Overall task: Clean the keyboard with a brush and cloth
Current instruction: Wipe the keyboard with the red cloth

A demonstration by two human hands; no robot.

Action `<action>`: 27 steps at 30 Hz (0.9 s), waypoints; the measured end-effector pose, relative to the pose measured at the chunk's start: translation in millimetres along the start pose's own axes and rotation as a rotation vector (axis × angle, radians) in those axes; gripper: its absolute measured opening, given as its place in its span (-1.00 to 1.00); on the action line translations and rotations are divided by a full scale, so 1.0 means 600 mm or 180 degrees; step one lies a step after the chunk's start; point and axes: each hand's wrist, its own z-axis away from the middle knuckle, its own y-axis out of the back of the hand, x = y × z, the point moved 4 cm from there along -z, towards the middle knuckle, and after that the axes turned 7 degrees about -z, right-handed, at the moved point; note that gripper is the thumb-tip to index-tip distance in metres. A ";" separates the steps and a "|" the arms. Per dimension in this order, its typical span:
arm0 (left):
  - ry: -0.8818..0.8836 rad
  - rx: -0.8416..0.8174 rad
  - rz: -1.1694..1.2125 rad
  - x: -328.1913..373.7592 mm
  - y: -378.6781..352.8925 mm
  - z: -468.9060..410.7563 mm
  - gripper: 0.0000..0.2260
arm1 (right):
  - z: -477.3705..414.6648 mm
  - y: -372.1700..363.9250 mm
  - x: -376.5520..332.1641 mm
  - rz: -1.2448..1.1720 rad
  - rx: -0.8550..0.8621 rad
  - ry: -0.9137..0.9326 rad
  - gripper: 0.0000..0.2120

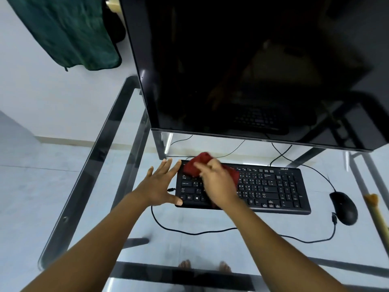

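A black keyboard (273,186) lies on the glass desk (210,245) below the monitor. My right hand (216,182) presses a red cloth (195,165) onto the keyboard's left half, covering several keys. My left hand (162,184) rests flat with fingers spread against the keyboard's left edge, thumb at its front corner, holding nothing. A brush with a pale wooden handle (376,209) lies at the desk's far right edge, partly cut off by the frame.
A large black monitor (252,70) stands just behind the keyboard. A black mouse (344,207) sits right of the keyboard, its cable (200,232) looping across the glass in front. A green cloth (69,32) hangs at upper left. Bare feet show through the glass.
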 end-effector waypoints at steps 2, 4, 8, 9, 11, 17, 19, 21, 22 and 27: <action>0.0009 -0.0010 -0.0044 0.001 0.000 0.000 0.10 | -0.014 0.017 0.026 0.0036 0.0397 -0.0718 -0.67; 0.0012 -0.0010 -0.0056 0.001 0.001 -0.001 0.10 | -0.013 0.001 0.004 0.0102 0.0394 -0.0658 -0.68; 0.0023 -0.0015 0.0000 -0.001 0.000 0.000 0.09 | 0.024 -0.033 -0.054 0.0091 -0.0378 0.0652 -0.69; 0.0027 -0.0017 0.0017 -0.001 -0.001 0.000 0.09 | 0.019 -0.024 -0.046 0.0052 -0.0421 0.0714 -0.68; 0.0041 -0.0004 0.0033 -0.002 -0.001 0.001 0.09 | -0.005 0.004 -0.014 -0.0017 -0.0044 0.0224 -0.66; -0.0020 -0.0031 -0.0060 -0.002 0.001 0.000 0.09 | 0.027 -0.017 -0.046 -0.0078 -0.0272 0.0392 -0.66; -0.0041 -0.0018 -0.0103 -0.003 0.001 0.000 0.10 | 0.057 -0.023 -0.056 -0.0050 -0.0766 0.0886 -0.63; -0.0038 -0.0021 -0.0079 -0.004 0.000 0.001 0.10 | 0.048 -0.001 -0.020 -0.0074 -0.0570 0.0629 -0.61; -0.0032 -0.0024 -0.0071 -0.004 0.000 0.001 0.10 | 0.042 0.012 0.005 -0.0095 -0.0216 0.0360 -0.60; -0.0048 0.0007 -0.0233 -0.003 0.002 0.000 0.09 | 0.078 -0.018 -0.019 -0.0152 -0.0054 0.0248 -0.60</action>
